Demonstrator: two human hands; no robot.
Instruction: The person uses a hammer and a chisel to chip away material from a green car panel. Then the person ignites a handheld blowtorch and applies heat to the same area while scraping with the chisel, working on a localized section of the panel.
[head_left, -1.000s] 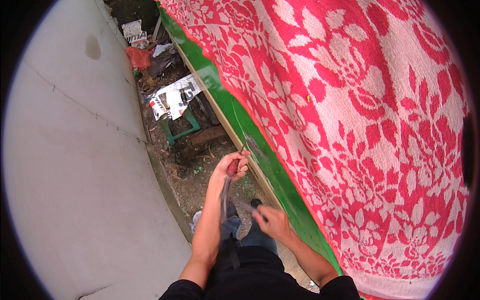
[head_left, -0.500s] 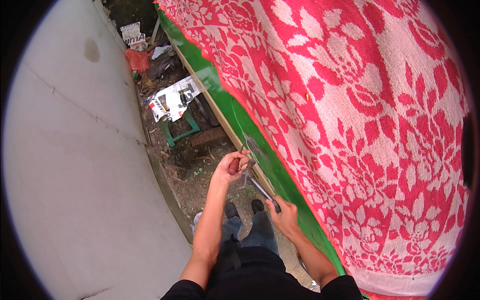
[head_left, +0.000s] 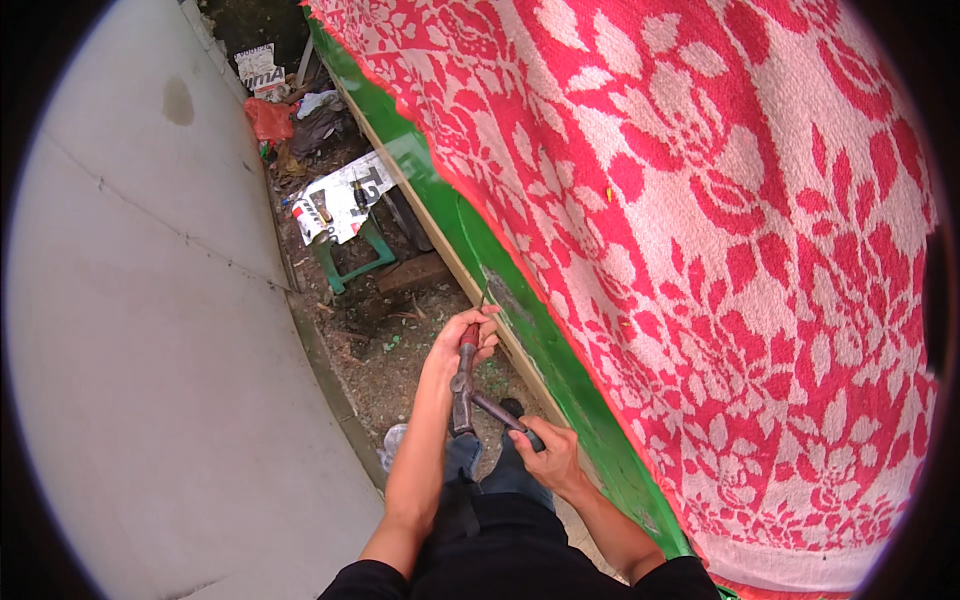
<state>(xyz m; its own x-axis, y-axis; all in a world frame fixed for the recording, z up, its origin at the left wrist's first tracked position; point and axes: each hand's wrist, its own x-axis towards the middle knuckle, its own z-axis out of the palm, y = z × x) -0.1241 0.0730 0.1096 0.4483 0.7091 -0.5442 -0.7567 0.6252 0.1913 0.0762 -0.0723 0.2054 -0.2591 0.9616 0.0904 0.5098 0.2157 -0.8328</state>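
Note:
Closed in a fist, my left hand (head_left: 450, 348) holds a red-handled screwdriver or chisel (head_left: 469, 336); its thin shaft points away from me to the wooden edge strip (head_left: 452, 262) of a green surface (head_left: 545, 340). My right hand (head_left: 550, 458) grips the dark end of a hammer (head_left: 490, 406). The hammer's metal head is at the butt of the red handle, apparently touching it. Just beyond my left hand the green surface has a grey, rough patch (head_left: 510, 293). Whether the tool's tip is in the wood or only against it is hard to make out.
A red-and-white flowered cloth (head_left: 700, 250) covers most of the green surface. On my left rises a pale grey wall (head_left: 160, 320). Ahead, a green stool (head_left: 360, 265) with a torn printed sheet (head_left: 345, 195) bears small tools. Litter, a brick (head_left: 412, 272) and a red bag (head_left: 268, 120) lie beyond.
The hammer head has moved from beside the wooden edge, right of my left hand, to the butt of the red handle. My right hand has shifted slightly left and nearer.

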